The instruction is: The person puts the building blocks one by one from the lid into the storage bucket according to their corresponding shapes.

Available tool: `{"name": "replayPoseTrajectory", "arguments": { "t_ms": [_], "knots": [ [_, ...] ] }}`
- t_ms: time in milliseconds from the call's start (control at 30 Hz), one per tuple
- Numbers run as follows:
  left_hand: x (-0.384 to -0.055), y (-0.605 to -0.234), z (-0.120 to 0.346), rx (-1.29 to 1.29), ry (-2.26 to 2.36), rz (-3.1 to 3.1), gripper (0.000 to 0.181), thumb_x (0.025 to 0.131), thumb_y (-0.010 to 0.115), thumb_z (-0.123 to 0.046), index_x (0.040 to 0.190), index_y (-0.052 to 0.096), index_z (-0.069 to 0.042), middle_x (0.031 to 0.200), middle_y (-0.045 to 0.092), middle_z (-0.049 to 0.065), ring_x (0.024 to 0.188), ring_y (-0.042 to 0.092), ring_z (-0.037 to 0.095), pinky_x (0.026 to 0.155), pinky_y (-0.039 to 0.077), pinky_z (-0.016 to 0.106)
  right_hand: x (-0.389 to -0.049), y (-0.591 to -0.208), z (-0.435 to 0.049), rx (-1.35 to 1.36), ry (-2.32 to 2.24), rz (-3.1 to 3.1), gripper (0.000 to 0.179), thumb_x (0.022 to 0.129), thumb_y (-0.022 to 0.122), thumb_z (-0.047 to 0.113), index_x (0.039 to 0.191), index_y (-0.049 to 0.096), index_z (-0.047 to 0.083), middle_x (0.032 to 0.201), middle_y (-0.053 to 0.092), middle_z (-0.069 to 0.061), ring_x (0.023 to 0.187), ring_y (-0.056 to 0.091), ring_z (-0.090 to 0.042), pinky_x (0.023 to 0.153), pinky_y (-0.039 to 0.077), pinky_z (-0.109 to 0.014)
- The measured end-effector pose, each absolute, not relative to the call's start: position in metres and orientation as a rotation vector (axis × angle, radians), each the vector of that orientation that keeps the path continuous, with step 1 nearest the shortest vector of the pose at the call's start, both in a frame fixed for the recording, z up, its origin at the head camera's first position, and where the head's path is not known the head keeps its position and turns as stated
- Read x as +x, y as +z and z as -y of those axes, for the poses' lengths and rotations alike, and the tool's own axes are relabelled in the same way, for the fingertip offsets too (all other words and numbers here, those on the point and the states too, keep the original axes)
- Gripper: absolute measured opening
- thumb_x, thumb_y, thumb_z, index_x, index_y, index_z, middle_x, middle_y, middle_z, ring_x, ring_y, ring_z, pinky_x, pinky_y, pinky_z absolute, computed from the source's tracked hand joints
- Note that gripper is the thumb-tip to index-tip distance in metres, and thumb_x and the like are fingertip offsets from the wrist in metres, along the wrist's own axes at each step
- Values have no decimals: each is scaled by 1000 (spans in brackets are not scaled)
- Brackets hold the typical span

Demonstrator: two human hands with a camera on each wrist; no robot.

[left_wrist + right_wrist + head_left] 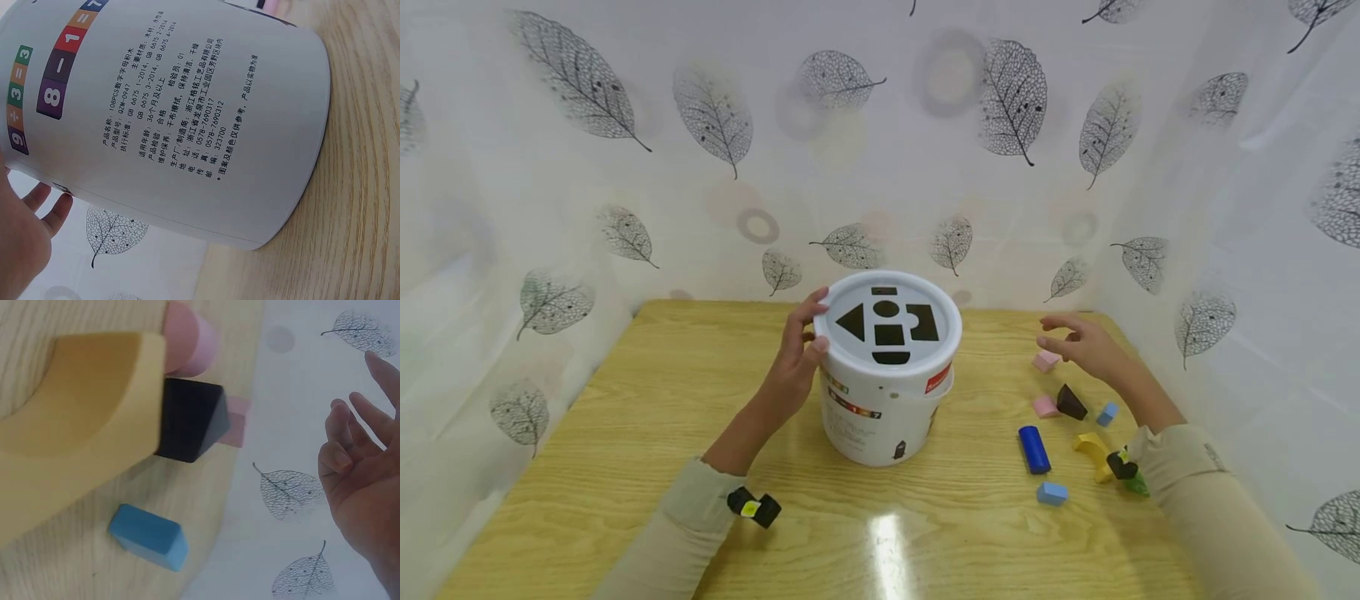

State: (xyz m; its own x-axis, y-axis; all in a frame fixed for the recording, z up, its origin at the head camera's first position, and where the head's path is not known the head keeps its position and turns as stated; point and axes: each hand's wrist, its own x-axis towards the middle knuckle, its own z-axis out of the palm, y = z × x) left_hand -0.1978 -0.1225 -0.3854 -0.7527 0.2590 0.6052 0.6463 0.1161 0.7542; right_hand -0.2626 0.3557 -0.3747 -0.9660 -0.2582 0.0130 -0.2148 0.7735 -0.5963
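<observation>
A white bucket [880, 425] stands upright on the table, its lid [951, 333] cut with several shaped holes. My left hand [793, 362] grips the bucket's left side at the lid's rim, thumb in front and fingers farther back. In the left wrist view, printed text and number tiles cover the bucket wall [262, 156]. My right hand [1086, 348] hovers at the right with nothing in it, fingers loosely bent. It is nearest to a pink block [1045, 361], which it overlaps in the head view. A dark triangular block [1071, 402] and a pink rounded block [1044, 407] lie just nearer.
Also on the right are a blue cylinder [1034, 450], two light blue blocks, one in front [1052, 493] and a smaller one [1107, 414], and a yellow arch [1093, 454]. A green block [1137, 483] is partly hidden by the right sleeve. A leaf-print curtain [880, 167] surrounds the table.
</observation>
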Motion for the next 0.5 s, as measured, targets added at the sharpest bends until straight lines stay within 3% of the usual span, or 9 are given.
{"name": "replayPoseTrajectory", "arguments": {
  "t_ms": [133, 333, 500],
  "knots": [
    [-198, -385, 123, -889, -1674, 2080, 45, 101, 37, -17, 144, 28, -6, 167, 19, 3, 136, 31, 23, 99, 38, 41, -266, -385, -362, -347, -926, -2890, 64, 99, 61, 41, 147, 46, 1, 143, 50, -27, 92, 63, -38, 74, 53, -41],
    [-198, -385, 123, -885, -1674, 2081, 45, 101, 38, -17, 144, 28, -7, 167, 19, 3, 136, 31, 23, 99, 38, 41, -271, -400, -371, -296, -844, -2911, 63, 98, 63, 35, 145, 47, -3, 140, 53, -29, 82, 62, -33, 66, 50, -34],
    [-197, -385, 123, -879, -1673, 2087, 45, 101, 38, -18, 143, 28, -6, 166, 20, 2, 135, 32, 23, 99, 38, 43, -271, -410, -374, -271, -789, -2924, 63, 98, 64, 34, 144, 47, -4, 139, 53, -29, 96, 64, -37, 75, 55, -40]
  ]
}}
